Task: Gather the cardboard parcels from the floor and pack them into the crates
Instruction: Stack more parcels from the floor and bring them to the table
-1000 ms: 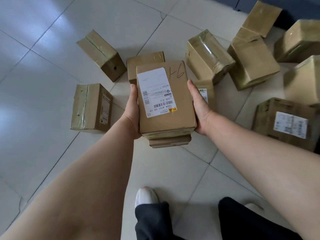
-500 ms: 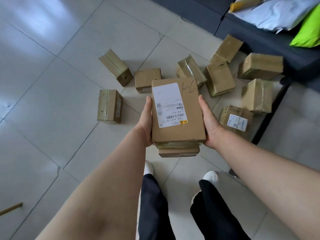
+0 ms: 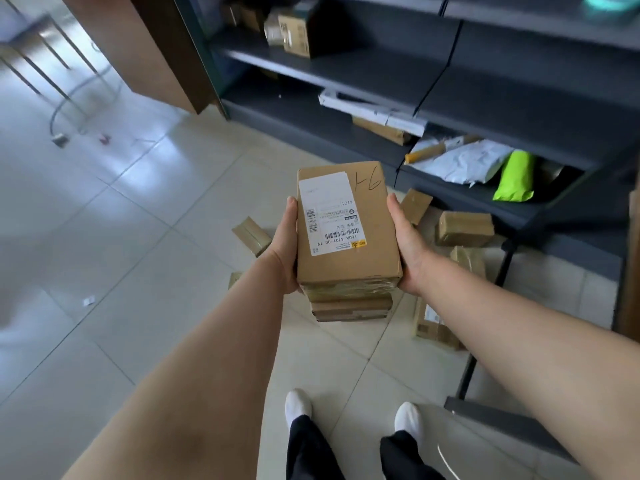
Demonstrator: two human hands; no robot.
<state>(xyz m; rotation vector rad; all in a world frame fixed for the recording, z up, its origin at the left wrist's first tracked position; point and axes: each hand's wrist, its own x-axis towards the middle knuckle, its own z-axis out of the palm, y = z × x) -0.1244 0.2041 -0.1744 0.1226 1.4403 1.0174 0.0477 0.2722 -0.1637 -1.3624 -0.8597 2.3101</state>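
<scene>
I hold a small stack of cardboard parcels (image 3: 346, 230) at chest height over the tiled floor. The top parcel carries a white shipping label and a handwritten mark; a second parcel (image 3: 349, 308) shows beneath it. My left hand (image 3: 285, 244) clamps the stack's left side and my right hand (image 3: 407, 247) clamps its right side. Several more parcels lie on the floor behind the stack, among them one at the left (image 3: 251, 235), one at the right (image 3: 464, 228) and a labelled one (image 3: 434, 322). No crate is in view.
Dark grey shelving (image 3: 485, 98) runs along the back and right, holding white mail bags (image 3: 460, 161), a lime-green bag (image 3: 514, 176) and boxes (image 3: 294, 32). A wooden panel (image 3: 156, 53) stands at the back left. My white-socked feet (image 3: 298, 403) are on the tiles.
My view has risen and tilted up as I stood: the floor parcels now look smaller and lower, and the shelving has come into view. The stack stays clamped between both hands.
</scene>
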